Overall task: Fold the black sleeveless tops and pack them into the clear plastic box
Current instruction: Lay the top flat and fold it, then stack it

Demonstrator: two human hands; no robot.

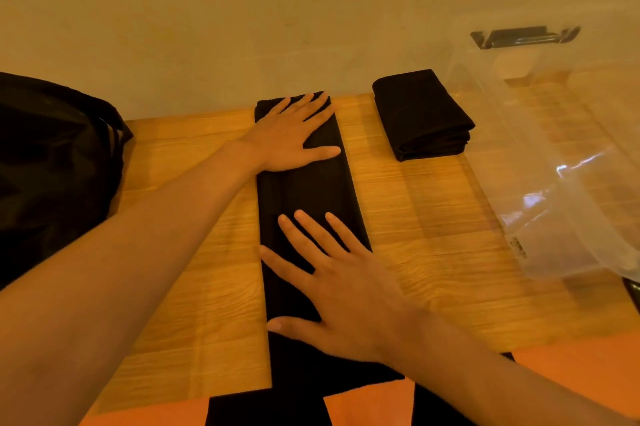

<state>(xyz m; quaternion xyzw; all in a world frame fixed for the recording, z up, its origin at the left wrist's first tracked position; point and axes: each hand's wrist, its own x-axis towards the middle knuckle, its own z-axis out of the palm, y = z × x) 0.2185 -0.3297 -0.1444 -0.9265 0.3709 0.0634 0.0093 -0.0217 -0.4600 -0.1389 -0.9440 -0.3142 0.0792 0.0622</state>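
A black sleeveless top [304, 193], folded into a long narrow strip, lies down the middle of the wooden table [433, 211]. Its near end hangs over the table's front edge. My left hand [294, 134] lies flat with spread fingers on the strip's far end. My right hand [332, 283] presses flat on the near part of the strip. A second black top [422, 114], folded into a compact rectangle, sits to the right near the wall. The clear plastic box [561, 155] stands at the right edge of the table; nothing shows inside it.
A heap of black fabric [52, 162] with straps fills the table's left side. A plain wall [277, 10] runs along the back edge. Bare wood shows on both sides of the strip. An orange floor [571, 353] lies below the front edge.
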